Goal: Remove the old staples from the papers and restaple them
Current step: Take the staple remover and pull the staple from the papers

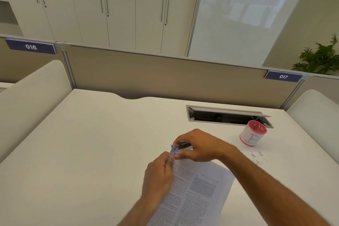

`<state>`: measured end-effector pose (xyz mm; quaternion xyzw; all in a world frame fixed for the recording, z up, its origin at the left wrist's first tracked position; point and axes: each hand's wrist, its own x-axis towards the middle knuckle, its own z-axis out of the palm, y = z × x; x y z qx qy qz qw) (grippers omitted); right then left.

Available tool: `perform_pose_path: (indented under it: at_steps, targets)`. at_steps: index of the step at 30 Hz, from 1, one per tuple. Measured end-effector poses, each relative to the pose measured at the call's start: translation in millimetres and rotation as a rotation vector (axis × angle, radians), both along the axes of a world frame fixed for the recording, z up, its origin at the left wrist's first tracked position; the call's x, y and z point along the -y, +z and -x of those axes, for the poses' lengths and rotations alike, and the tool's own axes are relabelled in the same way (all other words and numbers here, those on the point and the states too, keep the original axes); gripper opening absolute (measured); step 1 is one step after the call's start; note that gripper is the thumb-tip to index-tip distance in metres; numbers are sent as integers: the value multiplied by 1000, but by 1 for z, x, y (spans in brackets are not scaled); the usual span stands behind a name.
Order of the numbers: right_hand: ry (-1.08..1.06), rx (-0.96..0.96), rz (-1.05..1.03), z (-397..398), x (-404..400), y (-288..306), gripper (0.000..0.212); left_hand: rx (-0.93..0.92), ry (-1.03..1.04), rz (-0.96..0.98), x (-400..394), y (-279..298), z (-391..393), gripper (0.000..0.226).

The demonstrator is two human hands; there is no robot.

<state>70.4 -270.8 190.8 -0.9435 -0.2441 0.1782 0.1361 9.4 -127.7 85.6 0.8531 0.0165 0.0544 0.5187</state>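
Nearest the camera, on the white desk point(82, 143), lies a sheaf of printed papers point(194, 192) with two columns of text, running from the bottom edge up toward the middle of the desk. Its far upper corner is lifted off the surface and pinched between the thumb and fingers of the left hand point(159, 176), which closes firmly on that corner. Just beyond, the right hand point(194, 145) curls tightly around a small stapling tool point(181, 147), silvery with blue edges; the tool sits at the same corner of the papers, touching or nearly touching the left fingertips. Whether it is a stapler or a staple remover cannot be told, since the fingers cover most of it. Both forearms enter from the bottom of the view.

To the right of the right forearm, a scatter of loose bent staples point(260, 158) lies on the desk. A little farther back stands a round red-rimmed tub point(252, 135), its white side marked with a letter B, with small metal bits inside. Behind it is an open cable hatch point(227, 115) set into the desk. Beyond that rises a beige partition point(146, 75) carrying the blue number plates 016 point(31, 47) and 017 point(283, 76), then white cabinets point(110, 5) and a potted plant point(321, 58).
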Motion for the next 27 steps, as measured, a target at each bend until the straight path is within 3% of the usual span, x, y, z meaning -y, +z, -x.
perform_pose_path:
  at_steps: [27]
  targets:
    - [-11,21,9,4,-3,-7,44,3,-4,12,-1,0,4,28]
